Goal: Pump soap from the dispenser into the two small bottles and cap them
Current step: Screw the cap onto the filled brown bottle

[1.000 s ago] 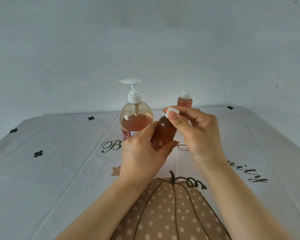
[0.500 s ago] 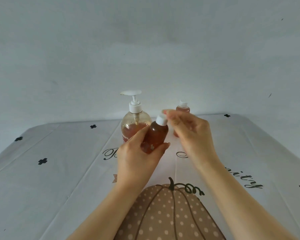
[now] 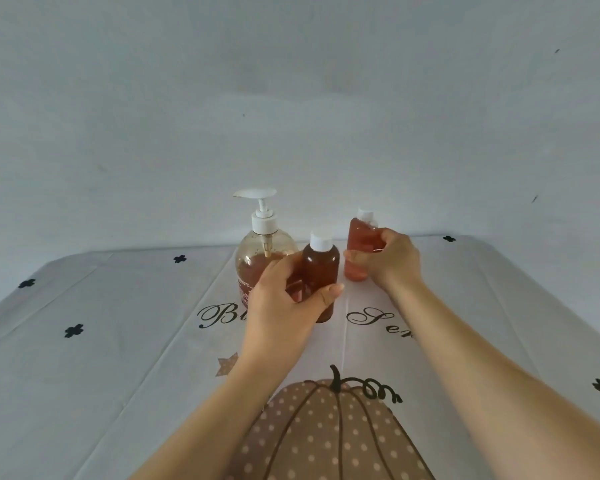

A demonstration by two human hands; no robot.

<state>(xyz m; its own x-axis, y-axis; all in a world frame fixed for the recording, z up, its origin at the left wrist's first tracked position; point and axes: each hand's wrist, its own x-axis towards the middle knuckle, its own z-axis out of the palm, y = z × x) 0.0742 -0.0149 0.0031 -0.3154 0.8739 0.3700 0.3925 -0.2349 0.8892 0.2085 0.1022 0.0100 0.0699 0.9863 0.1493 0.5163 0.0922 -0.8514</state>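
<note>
I read the left grip (image 3: 284,303) curled round the capped dark bottle (image 3: 321,271), upright, just front-right of the dispenser (image 3: 264,247). Farther right of the dispenser, the right grip (image 3: 392,261) wraps the capped pale bottle (image 3: 361,237) on the counter (image 3: 118,341).

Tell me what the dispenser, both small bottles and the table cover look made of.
Dispenser: clear glossy plastic, probably; the soap level shows through.
Dark bottle: translucent amber plastic, smooth, with an opaque white cap.
Pale bottle: clear plastic, it seems; pinkish liquid shows through.
Cover: thin printed sheet with sharp fold creases, likely vinyl, perhaps coated cloth.
</note>
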